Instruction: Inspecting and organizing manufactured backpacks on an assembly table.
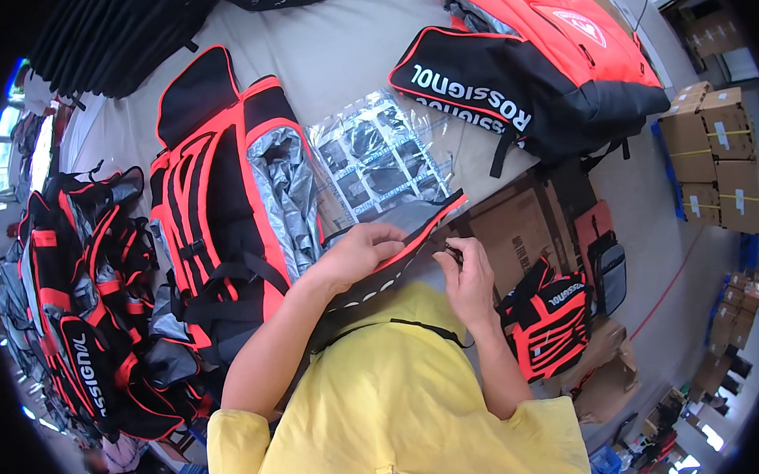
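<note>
A black flap with red edging and a grey lining [417, 213] stretches in front of my body, with pale lettering along its near side. My left hand [359, 257] grips this edge, its fingers curled over it. Close by on the right, my right hand [470, 279] pinches a small dark piece at the flap's near side; its kind is too small to make out. Left of my hands lies a black and red backpack [222, 185], its silver-grey lining showing. Whether the flap joins that backpack is hidden by my left arm.
A clear plastic sheet with dark pieces [379, 155] lies beyond my hands. Farther right is a coral-red and black backpack [567, 55]. More bags [91, 304] hang or pile up at left. A small red-black bag [555, 318] and cardboard boxes [714, 155] are on the right.
</note>
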